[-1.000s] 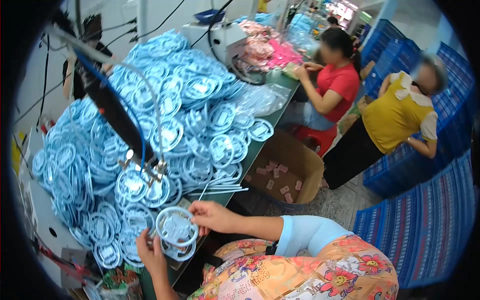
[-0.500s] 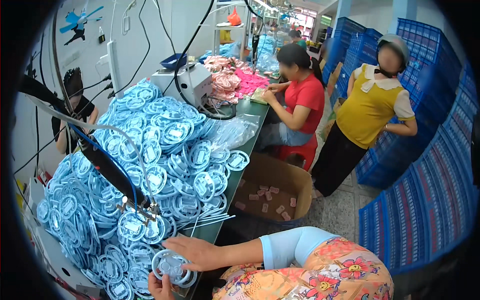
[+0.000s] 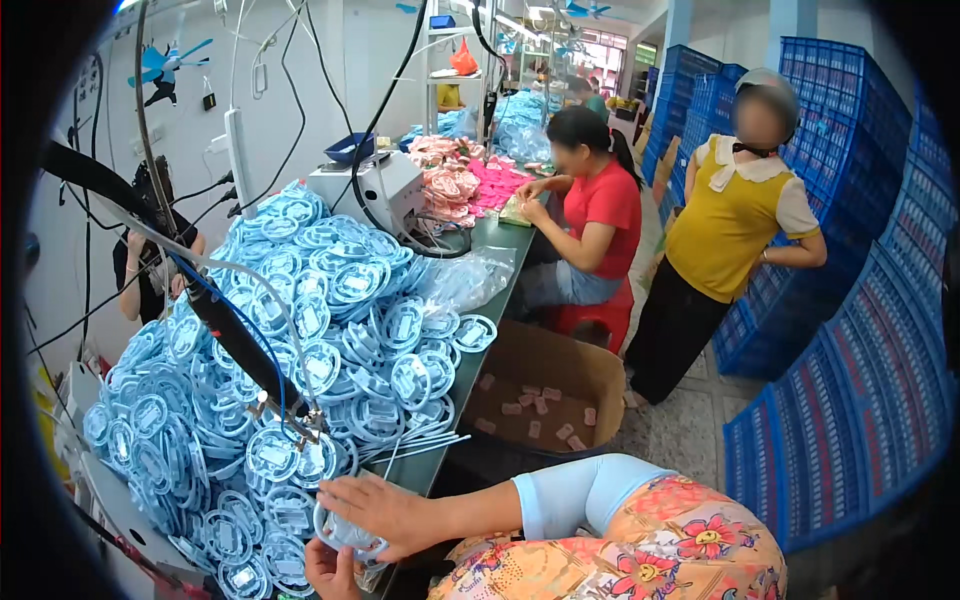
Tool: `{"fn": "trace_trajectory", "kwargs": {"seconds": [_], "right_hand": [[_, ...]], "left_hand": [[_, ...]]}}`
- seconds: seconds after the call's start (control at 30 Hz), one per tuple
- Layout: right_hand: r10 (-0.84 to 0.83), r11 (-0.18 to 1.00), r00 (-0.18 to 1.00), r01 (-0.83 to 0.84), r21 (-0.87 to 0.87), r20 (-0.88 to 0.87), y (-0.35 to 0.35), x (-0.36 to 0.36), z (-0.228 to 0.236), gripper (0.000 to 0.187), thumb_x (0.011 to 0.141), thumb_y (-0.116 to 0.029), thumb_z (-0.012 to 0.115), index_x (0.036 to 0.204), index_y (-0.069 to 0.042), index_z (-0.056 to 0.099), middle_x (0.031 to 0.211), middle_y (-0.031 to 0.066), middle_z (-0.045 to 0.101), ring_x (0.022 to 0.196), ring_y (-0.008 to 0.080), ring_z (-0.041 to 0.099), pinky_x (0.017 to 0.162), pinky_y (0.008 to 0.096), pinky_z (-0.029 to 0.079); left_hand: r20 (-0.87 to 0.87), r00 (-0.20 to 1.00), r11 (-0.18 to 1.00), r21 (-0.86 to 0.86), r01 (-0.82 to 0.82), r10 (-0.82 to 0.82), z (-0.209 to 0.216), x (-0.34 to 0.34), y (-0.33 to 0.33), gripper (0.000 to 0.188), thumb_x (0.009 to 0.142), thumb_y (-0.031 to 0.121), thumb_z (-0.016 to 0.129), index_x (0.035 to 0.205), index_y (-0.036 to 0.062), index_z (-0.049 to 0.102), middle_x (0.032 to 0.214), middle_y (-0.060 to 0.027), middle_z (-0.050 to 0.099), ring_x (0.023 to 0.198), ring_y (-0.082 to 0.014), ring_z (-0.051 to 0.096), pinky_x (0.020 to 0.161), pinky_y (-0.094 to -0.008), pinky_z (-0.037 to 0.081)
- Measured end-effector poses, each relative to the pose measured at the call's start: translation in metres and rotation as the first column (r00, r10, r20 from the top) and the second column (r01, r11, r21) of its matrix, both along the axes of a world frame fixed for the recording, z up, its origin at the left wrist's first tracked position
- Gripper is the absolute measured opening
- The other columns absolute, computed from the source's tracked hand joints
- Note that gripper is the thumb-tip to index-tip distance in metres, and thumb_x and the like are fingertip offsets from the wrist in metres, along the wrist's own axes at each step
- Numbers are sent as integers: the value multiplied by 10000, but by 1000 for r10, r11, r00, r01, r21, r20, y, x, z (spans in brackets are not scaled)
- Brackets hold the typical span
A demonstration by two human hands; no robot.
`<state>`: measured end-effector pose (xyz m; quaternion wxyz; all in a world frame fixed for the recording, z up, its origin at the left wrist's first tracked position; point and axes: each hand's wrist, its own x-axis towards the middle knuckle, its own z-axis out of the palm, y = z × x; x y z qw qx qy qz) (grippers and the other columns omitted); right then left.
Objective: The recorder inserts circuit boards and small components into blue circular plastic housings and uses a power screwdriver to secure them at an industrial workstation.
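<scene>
Low in the view, a light-blue round plastic piece with a ring-shaped rim is between my two hands at the table's near edge. My right hand, its bare forearm coming in from the right out of a light-blue sleeve, lies over the piece with the fingers bent across its top and hides much of it. Below, my left hand pinches the lower edge between thumb and finger. Left of both hands rises a big heap of similar light-blue pieces. Several thin white sticks lie just beyond my right hand.
A black jointed arm with cables slants over the heap. A clear plastic bag and a grey machine sit farther along the green table. Right of it are a cardboard box, a seated co-worker, a standing person and stacked blue crates.
My right hand has moved left over the round piece, its fingers now covering the top. My left hand has shifted slightly right, still at the lower edge. The whole view has tilted a little.
</scene>
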<state>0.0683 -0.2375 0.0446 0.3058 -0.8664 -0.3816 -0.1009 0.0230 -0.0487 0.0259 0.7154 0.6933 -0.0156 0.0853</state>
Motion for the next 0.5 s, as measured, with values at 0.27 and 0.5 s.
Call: {"fn": "trace_trajectory", "kwargs": {"seconds": [0.27,0.5], "right_hand": [[-141,990,982,137,45,126,0,1,2,1087,649,-292,791,1491,48,195,1530,250,230,1392,389,270,1093,485,269],[-155,988,964,148,49,216,11,-6,5,1087,643,-304,810,1479,56,216,1530,246,232,1395,386,270,1095,484,264]], "left_hand": [[-114,994,999,34,4,0,-17,-1,6,92,892,58,683,930,-9,633,805,-41,616,688,-108,533,625,-248,446],[-62,988,990,7,-142,143,-24,-10,7,135,888,53,690,989,-23,644,820,-55,629,710,-116,578,633,-253,498]]}}
